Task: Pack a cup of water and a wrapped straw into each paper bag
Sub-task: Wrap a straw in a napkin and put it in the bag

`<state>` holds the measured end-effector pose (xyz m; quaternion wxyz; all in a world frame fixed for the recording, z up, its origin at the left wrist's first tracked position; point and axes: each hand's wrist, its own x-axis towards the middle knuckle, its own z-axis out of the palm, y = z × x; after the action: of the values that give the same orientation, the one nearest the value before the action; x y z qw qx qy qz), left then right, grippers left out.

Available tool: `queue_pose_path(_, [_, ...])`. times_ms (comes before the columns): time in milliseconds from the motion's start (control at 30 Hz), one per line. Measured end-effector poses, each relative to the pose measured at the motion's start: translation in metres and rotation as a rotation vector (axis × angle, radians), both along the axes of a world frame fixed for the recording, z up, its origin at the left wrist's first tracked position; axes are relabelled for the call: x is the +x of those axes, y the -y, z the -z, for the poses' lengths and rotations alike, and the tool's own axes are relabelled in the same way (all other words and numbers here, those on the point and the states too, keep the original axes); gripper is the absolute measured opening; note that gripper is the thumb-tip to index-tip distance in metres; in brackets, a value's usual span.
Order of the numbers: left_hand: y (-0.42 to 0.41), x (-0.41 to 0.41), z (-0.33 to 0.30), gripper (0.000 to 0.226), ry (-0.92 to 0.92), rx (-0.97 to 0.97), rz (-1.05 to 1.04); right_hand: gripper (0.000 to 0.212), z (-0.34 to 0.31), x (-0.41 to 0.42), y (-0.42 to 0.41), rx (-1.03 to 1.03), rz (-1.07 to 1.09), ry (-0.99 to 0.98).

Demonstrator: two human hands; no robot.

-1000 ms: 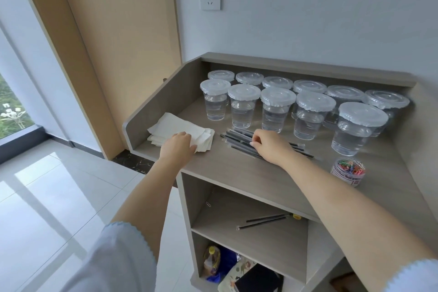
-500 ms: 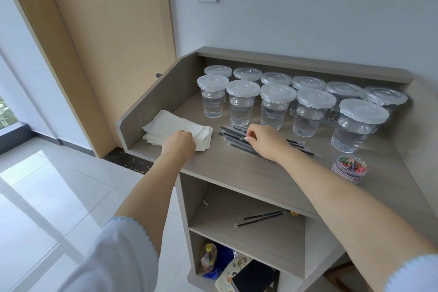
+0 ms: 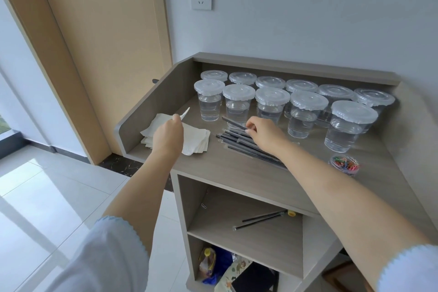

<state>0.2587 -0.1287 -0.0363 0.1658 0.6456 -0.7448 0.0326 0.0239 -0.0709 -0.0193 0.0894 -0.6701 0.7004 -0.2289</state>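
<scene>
A bag [image 3: 185,112] is pinched by its corner in the left hand [image 3: 167,136] and lifted off the stack [image 3: 196,140] at the desk's [image 3: 227,168] left end. One straw [image 3: 233,123] is pinched at its tip by the right hand [image 3: 263,131], over the straw pile [image 3: 248,147]. The lidded cups [image 3: 270,106] stand untouched behind. The gathering step is judged to be in hand; next, the bag must be opened so that a cup and the straw can be put in.

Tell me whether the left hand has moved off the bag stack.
Yes. The left hand has risen above the stack of paper bags, pinching one bag's edge.
</scene>
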Motion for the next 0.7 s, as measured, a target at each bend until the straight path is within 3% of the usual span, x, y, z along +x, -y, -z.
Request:
queue_pose_path(300, [-0.013, 0.003, 0.015, 0.02, 0.078, 0.029, 0.096, 0.023, -0.013, -0.006, -0.026, -0.059, 0.061, -0.059])
queue_pose_path(433, [-0.011, -0.007, 0.017, 0.014, -0.253, -0.02, 0.12, 0.02, -0.011, -0.014, -0.042, -0.044, 0.13, 0.019])
queue_pose_path(567, [-0.023, -0.03, -0.006, 0.022, -0.511, -0.036, 0.268, 0.022, -0.017, -0.015, -0.055, -0.123, 0.135, 0.192])
queue_pose_path(700, [-0.038, -0.054, -0.032, 0.016, -0.789, 0.039, 0.355, 0.023, -0.037, -0.012, -0.064, -0.178, 0.105, 0.607])
